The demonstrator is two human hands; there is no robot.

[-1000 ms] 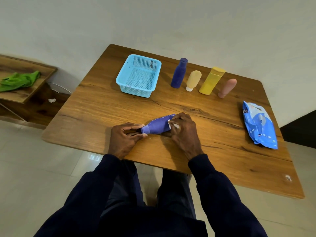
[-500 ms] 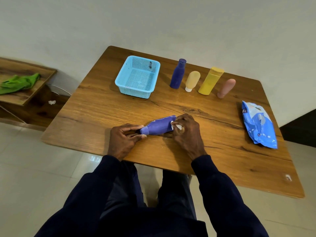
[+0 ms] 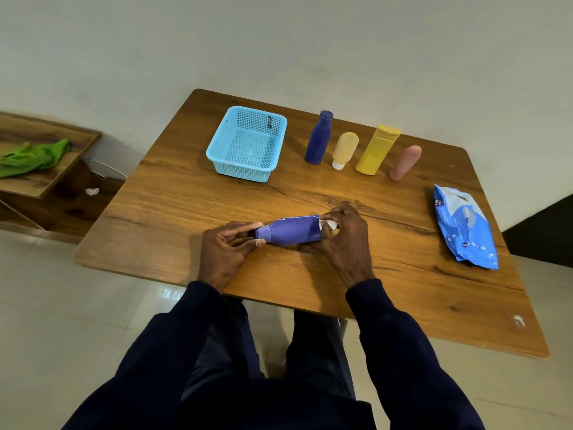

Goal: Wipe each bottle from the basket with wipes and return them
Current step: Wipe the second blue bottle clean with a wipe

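Near the tabletop's front edge the purple bottle lies on its side, left hand pinching its cap end, right hand pinching a bunched wipe against its base. Wiping is in hand. Next, we judge: return it to the basket at the far edge.

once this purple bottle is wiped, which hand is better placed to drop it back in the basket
Probably left: the left hand pinches the purple bottle by its cap end and lies nearer the basket, while the right hand holds the wipe.
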